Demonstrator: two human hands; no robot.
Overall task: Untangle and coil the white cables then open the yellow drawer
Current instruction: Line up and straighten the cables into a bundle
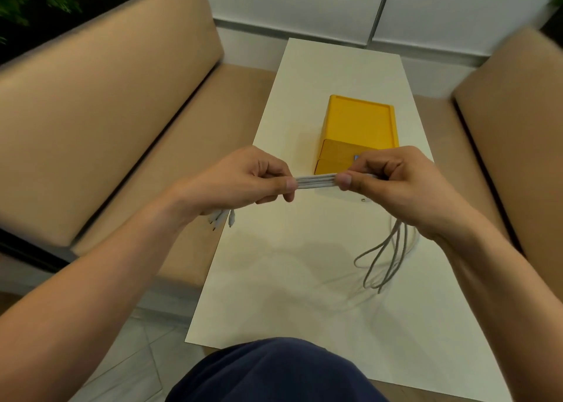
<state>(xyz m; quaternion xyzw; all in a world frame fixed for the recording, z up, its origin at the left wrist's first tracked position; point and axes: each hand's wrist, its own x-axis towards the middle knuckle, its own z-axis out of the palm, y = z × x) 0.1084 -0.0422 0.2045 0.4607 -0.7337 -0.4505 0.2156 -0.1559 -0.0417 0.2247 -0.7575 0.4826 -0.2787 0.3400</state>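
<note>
Yellow drawers [359, 127] partly behind right hand [405, 185] (beige sofas [106, 127] alongside)

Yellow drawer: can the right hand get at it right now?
Probably not yet: the right hand pinches the white cables with the left hand, though the yellow drawer sits just behind, unblocked.

The drawer unit [359, 127] sits on the surface [274, 279], behind both hands. Cables [316, 180] stretch between them, above the surface; sofas flank it.

White cables [316, 180] bundled parallel, stretched taut above table, loose loops hanging right, plug ends left; yellow drawer [338, 153] closed.
</note>
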